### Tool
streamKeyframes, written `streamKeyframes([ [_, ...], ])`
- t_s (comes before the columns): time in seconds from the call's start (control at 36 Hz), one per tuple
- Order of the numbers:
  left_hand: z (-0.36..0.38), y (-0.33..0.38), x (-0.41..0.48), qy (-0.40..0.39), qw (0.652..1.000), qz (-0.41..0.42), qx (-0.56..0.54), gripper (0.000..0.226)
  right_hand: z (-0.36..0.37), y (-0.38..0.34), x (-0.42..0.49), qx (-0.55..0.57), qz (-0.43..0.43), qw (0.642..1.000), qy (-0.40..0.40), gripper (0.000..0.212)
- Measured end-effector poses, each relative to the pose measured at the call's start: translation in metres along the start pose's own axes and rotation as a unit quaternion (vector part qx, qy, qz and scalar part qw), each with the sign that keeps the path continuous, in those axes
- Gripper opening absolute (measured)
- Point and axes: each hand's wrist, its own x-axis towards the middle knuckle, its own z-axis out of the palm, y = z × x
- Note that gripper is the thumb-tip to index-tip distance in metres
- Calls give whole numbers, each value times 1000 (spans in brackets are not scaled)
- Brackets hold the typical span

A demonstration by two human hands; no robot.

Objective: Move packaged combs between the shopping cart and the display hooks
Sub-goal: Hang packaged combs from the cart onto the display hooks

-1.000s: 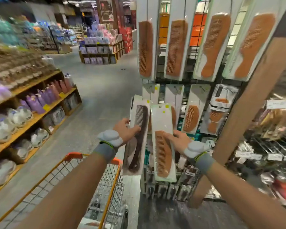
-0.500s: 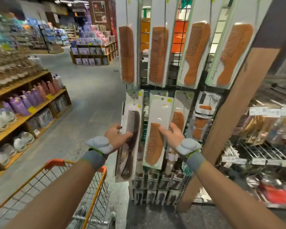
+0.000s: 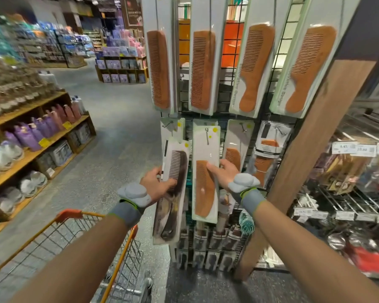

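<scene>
At the far left, stocked shelves (image 3: 31,149) are seen along the aisle. The cart (image 3: 69,216) stands low in front of them, beneath the left forearm; no comb pack can be made out inside it.

The left hand (image 3: 157,184) is clamped on the left edge of a dark comb pack (image 3: 173,206), thumb across the front. This pack is held upright in the air, just before the rack's lower row and not on any hook.

Just beside it, a brown comb pack (image 3: 204,193) is gripped by the right hand (image 3: 224,173), thumb on the front and fingers behind the right edge. Its top is met by a hook (image 3: 206,135), which appears to pass through the hanging hole. The two hands are kept apart, one pack in each.

Further right, more packs hang on the rack, bounded by a slanted wooden post (image 3: 315,149).

The step in hand is judged to be the brown pack's transfer at the hook; whether it is being hung or lifted off cannot be told. If hanging is meant, the pack must be slid fully back and let go, and the dark pack's hole then lined up with a free hook.
</scene>
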Motion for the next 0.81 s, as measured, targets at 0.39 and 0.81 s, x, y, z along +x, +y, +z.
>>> streamKeyframes([
  [0.39, 30, -7, 2, -6, 996, -86, 2, 37, -12, -2, 74, -145, 81, 986, -24, 71],
  [0.81, 61, -45, -20, -69, 968, -163, -179, 52, 46, 67, 2, 136, 159, 974, -85, 29],
])
